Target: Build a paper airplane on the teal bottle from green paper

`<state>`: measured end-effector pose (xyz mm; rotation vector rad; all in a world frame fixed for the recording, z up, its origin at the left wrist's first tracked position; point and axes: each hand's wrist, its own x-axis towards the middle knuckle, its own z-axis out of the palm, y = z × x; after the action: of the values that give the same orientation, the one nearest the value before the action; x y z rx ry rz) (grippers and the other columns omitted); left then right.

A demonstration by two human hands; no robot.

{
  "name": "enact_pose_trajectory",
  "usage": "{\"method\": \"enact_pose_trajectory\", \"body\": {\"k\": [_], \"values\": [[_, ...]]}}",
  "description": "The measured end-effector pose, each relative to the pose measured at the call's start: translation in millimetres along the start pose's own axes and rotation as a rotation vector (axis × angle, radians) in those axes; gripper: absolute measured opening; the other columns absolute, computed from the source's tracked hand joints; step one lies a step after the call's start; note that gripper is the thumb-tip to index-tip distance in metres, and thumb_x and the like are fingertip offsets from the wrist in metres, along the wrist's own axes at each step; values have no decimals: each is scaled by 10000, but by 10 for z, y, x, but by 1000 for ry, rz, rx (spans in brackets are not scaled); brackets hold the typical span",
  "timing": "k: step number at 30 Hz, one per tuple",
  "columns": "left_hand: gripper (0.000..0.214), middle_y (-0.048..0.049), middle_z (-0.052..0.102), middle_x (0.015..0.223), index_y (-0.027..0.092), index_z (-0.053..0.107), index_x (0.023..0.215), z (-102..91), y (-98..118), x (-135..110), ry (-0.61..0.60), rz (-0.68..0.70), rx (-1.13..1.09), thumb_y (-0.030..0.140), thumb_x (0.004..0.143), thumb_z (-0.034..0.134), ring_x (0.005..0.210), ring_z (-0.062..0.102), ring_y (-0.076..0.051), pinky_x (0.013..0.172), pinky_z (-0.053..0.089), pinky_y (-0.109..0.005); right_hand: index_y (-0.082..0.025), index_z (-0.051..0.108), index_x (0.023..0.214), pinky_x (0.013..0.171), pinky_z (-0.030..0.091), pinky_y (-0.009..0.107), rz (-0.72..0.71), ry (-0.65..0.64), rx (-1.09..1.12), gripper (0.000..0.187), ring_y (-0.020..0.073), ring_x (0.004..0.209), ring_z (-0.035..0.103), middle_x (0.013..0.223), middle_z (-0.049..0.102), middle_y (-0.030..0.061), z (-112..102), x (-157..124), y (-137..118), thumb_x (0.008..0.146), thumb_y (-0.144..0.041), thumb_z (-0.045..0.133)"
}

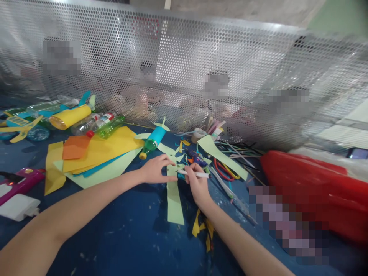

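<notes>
My right hand is closed around a white marker pen, its tip pointing left over a pale green paper strip. Fingers apart, my left hand rests at the strip's left edge with the thumb and fingertips touching the paper. The strip lies flat, its lower end toward me. Just beyond my left hand lies a small plane made from a green bottle with a yellow cap, wrapped in blue paper, with pale green wings. Paper scraps are scattered past my fingers.
Stacked yellow paper and an orange piece lie left, with plastic bottles behind. A power strip and white adapter sit at far left. A red bag lies right. Perforated metal mesh closes off the back.
</notes>
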<state>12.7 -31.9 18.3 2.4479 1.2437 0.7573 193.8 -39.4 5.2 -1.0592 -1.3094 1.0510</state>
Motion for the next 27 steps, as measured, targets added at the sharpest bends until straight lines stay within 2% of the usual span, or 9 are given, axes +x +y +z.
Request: {"method": "enact_pose_trajectory", "body": {"k": [3,5,11,15,27], "values": [[899,-113,464,1239,204,479,1266,12,2,-20,-164,58,120,747,557,585,1123,457,-309,942,365,-403,-223,340,585,389,217,227,50,33,-11,357,72,394,264,459,295,-87,-5,14,12,778,-406,577],[988,-119,444,1280,215,433,1310,23,0,-32,-225,80,186,785,515,570,1179,400,-335,988,311,-433,-228,363,611,383,220,230,67,26,-20,311,80,382,276,450,310,-85,-7,15,2,801,-402,536],[1012,-143,432,1304,179,391,1346,41,-12,-48,-248,103,253,776,544,553,1196,373,-351,1007,272,-453,-233,311,571,375,217,229,1,-33,-194,359,81,350,284,390,317,-90,-15,-4,27,770,-372,576],[1000,-153,422,1319,159,397,1342,54,-22,-51,-246,113,262,765,561,550,1200,365,-355,1007,271,-451,-233,321,563,390,251,230,-30,-35,-292,311,86,355,313,399,348,-85,-18,10,93,765,-307,546],[986,-130,418,1335,199,398,1336,71,-37,-50,-254,101,265,780,551,538,1201,356,-351,997,276,-447,-237,339,557,394,263,239,-31,-58,-333,283,101,369,331,382,373,-83,-7,17,95,755,-287,535]]}}
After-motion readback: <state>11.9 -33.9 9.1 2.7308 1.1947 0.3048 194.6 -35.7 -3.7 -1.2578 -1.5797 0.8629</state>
